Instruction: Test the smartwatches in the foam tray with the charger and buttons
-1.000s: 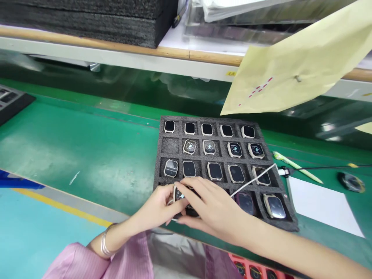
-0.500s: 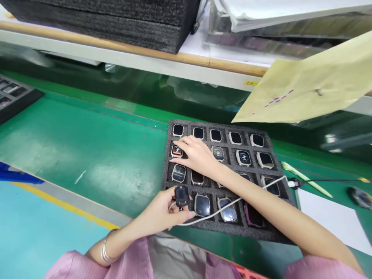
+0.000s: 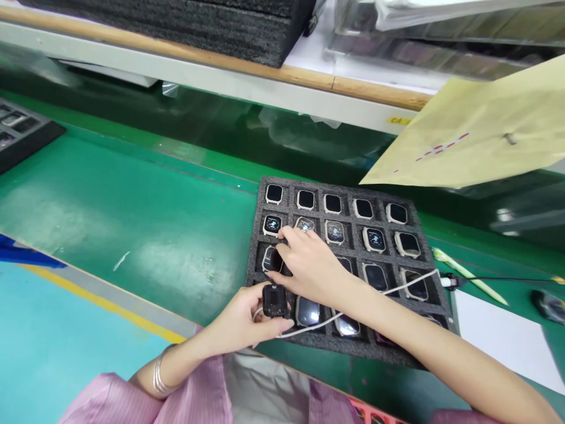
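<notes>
My left hand [image 3: 251,318] grips a small black square charging dock [image 3: 275,301] with a white cable [image 3: 318,324] running from it, low at the tray's near left corner. My right hand [image 3: 311,262] reaches over the grey foam tray [image 3: 253,274]. Its thumb and fingers are apart beside a smartwatch [image 3: 271,259] with a dark screen, third row, leftmost column; I cannot tell whether they touch it. In the slot behind, another smartwatch [image 3: 272,225] shows a lit watch face. My right hand and forearm hide some slots.
The white cable joins a black lead [image 3: 507,278] at the right. Nearby lie a green pen [image 3: 470,277], white paper [image 3: 503,335] and a dark object [image 3: 547,306]. A yellow sheet [image 3: 477,129] hangs at the back right. A second tray [image 3: 39,141] sits far left.
My right hand has moved from the second-row leftmost smartwatch to the third-row one nearer me. The second-row watch's screen has changed from orange to a watch face. My left hand keeps the dock.
</notes>
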The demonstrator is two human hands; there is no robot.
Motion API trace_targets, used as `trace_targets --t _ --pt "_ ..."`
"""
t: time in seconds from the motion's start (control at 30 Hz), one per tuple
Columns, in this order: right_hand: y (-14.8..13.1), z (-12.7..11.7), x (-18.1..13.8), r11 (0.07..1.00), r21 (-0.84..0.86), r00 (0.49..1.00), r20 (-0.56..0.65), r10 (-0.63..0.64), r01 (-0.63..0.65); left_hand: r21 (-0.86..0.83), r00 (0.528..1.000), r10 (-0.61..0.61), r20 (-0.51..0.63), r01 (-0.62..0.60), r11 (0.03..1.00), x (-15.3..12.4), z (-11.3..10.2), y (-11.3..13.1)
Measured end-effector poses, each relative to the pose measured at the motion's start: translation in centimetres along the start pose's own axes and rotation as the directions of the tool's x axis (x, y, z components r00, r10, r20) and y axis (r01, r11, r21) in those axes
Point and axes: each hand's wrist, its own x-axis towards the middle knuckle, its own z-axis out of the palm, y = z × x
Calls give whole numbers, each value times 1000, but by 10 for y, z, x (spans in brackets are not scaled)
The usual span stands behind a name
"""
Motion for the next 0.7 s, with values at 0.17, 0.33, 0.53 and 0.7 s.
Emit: trace_targets --t 0.17,0.33,0.53,0.7 --pt "4 -4 3 999 17 999 44 -29 29 10 999 -15 -31 15 1000 -2 2 -1" --pt "4 0 6 998 2 998 5 -60 60 -11 999 30 -29 -30 999 -1 3 0" --pt "21 -4 -8 950 310 983 -156 100 -48 -45 998 -4 -56 1 999 0 4 1" --pt "15 -22 -32 824 556 967 -251 41 109 -71 999 20 49 -16 997 4 2 4"
